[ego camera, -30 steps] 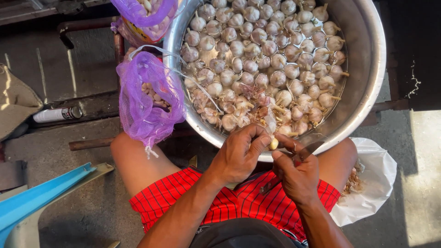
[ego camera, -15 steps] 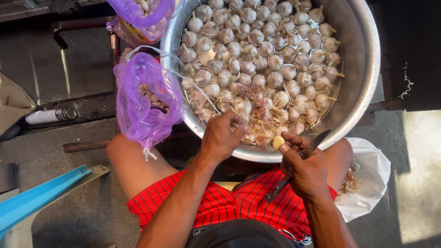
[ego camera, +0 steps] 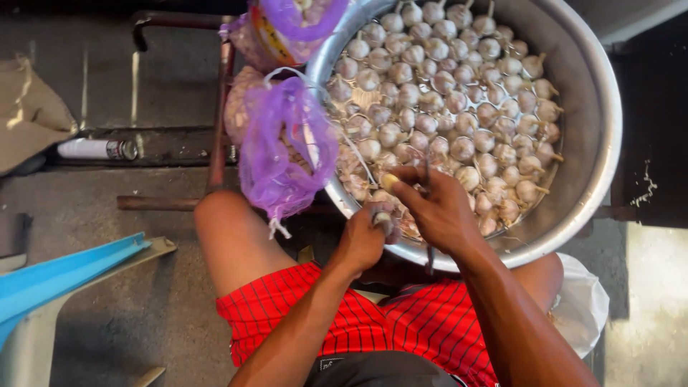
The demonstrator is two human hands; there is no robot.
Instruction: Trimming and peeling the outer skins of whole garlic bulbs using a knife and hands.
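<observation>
Head view: left hand (ego camera: pixel 364 240) grip closed on garlic bulb (ego camera: pixel 383 217); right hand (ego camera: pixel 438 208) pinches clove (ego camera: pixel 389 180) at basin rim (ego camera: pixel 573 215).

Both hands (ego camera: pixel 401 218) peel garlic (ego camera: pixel 382 218) over metal basin (ego camera: pixel 591 136).

Head camera looks straight down, close above the basin (ego camera: pixel 595 143) and lap.

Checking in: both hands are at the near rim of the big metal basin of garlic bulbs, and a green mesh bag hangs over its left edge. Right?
Not quite. The head view shows the mesh bag is purple, not green. The rest holds: the left hand and right hand work at the near rim of the metal basin full of garlic bulbs.
</observation>
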